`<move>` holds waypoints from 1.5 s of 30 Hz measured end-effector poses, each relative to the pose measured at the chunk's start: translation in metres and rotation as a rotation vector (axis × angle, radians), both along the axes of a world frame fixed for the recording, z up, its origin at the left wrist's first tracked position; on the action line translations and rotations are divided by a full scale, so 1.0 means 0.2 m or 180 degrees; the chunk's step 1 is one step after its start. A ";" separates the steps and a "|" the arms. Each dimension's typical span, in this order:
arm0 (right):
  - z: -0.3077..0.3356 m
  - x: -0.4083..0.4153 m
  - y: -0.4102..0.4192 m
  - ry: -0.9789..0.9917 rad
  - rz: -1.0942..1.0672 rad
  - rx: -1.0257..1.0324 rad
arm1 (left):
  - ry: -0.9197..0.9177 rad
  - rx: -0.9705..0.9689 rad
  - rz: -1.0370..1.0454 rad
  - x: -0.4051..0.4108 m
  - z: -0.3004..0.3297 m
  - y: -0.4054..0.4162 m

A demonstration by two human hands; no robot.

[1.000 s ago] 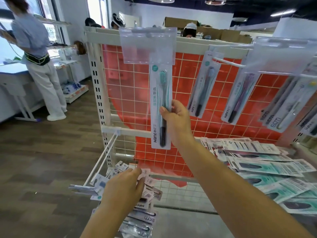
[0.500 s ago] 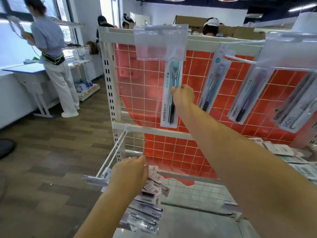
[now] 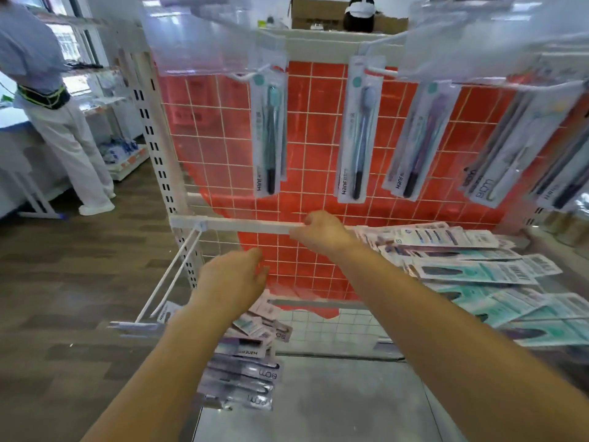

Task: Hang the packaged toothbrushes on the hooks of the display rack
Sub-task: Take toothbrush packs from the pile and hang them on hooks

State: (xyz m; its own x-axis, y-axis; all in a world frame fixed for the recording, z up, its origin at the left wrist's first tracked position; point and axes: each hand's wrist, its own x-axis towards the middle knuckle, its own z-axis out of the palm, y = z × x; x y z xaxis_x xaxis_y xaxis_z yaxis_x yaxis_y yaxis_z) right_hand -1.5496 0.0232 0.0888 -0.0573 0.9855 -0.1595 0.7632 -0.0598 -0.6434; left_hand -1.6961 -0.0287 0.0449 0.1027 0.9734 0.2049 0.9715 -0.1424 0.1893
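A teal packaged toothbrush (image 3: 269,135) hangs by itself on the top-left hook (image 3: 245,76) of the red-backed display rack (image 3: 220,145). More packs hang to its right: a blue one (image 3: 358,135), a purple one (image 3: 417,145) and others (image 3: 497,154). My right hand (image 3: 318,232) is empty, its fingers loosely curled by the white crossbar (image 3: 248,225) below the hung packs. My left hand (image 3: 232,279) is lower and holds a fanned stack of toothbrush packs (image 3: 242,368). A pile of loose packs (image 3: 478,272) lies on the shelf to the right.
A long double-wire hook (image 3: 169,275) sticks out low on the left, with a pack on it. Clear price-tag flaps (image 3: 207,36) hang in front of the top rail. A person (image 3: 63,122) stands at a counter far left. Wood floor lies to the left.
My right hand has let go of the teal pack, which now hangs on the top-left hook, and has dropped to the crossbar. My left hand has risen slightly with its stack.
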 end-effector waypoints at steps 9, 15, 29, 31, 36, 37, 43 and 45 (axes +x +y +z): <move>-0.20 0.49 -0.11 -0.0316 -0.0510 0.0565 | -0.0406 -0.0542 -0.0600 0.46 -0.06 0.16; -0.20 0.93 -0.14 -0.0668 -0.0850 0.0485 | -0.0540 -0.0748 -0.0950 0.75 -0.08 0.18; -0.31 1.54 -0.31 -0.2061 0.0762 -0.0375 | -0.0519 -0.0885 -0.1032 1.13 -0.18 0.22; -0.36 1.57 -0.30 -0.2257 0.0951 -0.0084 | -0.0485 -0.0912 -0.0958 1.13 -0.18 0.23; -0.45 1.61 -0.26 -0.2401 0.1286 0.0456 | -0.0540 -0.0895 -0.0898 1.13 -0.17 0.22; -0.46 1.62 -0.26 -0.2357 0.1304 0.0537 | -0.0566 -0.0906 -0.0911 1.13 -0.17 0.22; -0.46 1.68 -0.28 -0.1745 0.1169 0.1482 | -0.0645 -0.0927 -0.0907 1.11 -0.14 0.22; -0.42 1.68 -0.28 -0.1609 0.1113 0.1825 | -0.0767 -0.0894 -0.0840 1.09 -0.13 0.22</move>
